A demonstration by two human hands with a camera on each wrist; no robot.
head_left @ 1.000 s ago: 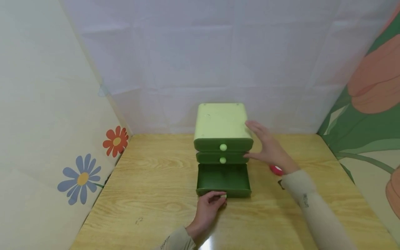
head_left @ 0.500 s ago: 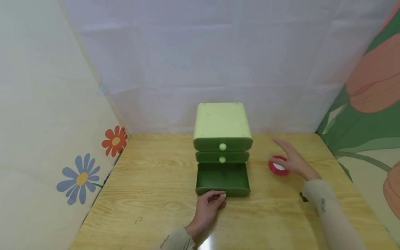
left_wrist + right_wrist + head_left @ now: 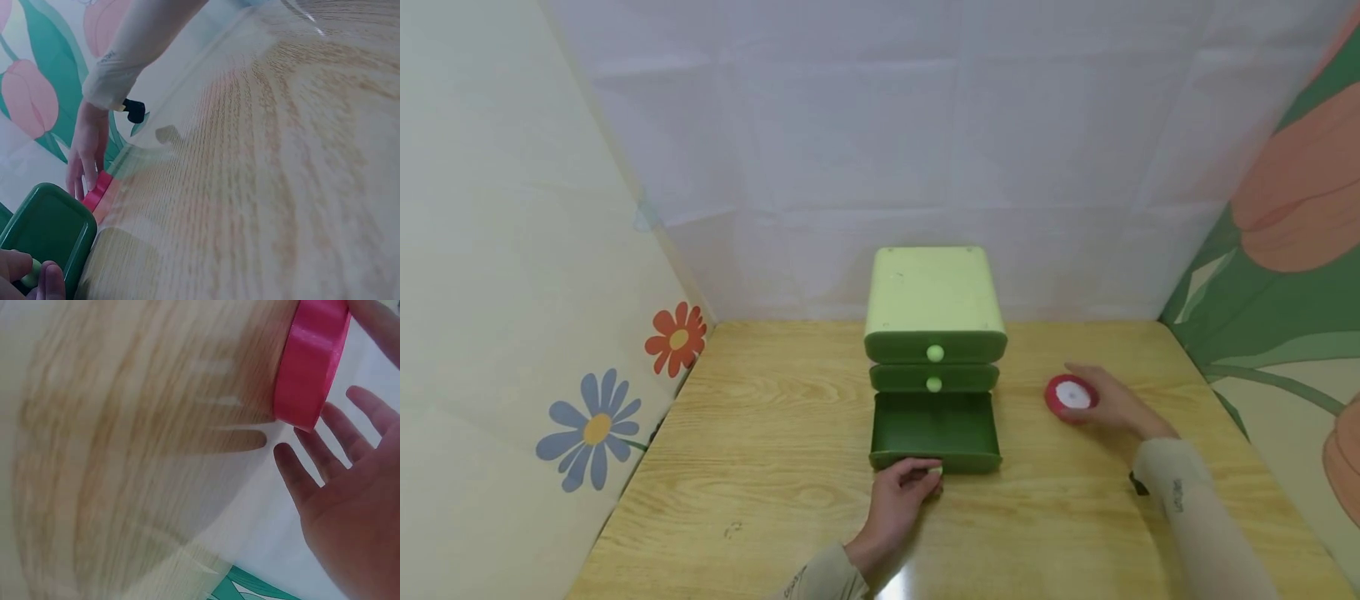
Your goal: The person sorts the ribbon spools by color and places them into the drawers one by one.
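Observation:
In the head view, a small green drawer cabinet [image 3: 935, 292] stands on the table with its bottom drawer [image 3: 936, 425] pulled out; no contents show in it. My left hand [image 3: 898, 504] pinches the light green knob [image 3: 936, 472] of that drawer between thumb and fingers. To the right of the cabinet lies a flat roll of red-pink ribbon [image 3: 1056, 398] with a white centre. My right hand [image 3: 1116, 404] is at the roll's right side, thumb in front and fingers behind. The right wrist view has its fingers [image 3: 356, 437] spread and fairly straight beside the ribbon's edge.
The two upper drawers [image 3: 895, 378] are closed. A pale wall sheet [image 3: 850, 150] hangs behind the wood-grain table [image 3: 760, 467]. Flower-patterned panels [image 3: 597, 429] border the sides. A black piece [image 3: 1139, 483] shows at the right cuff.
My right hand has moved away from the cabinet's right side, rightward and down to the ribbon roll. The left hand stays on the knob, and the drawer keeps its position.

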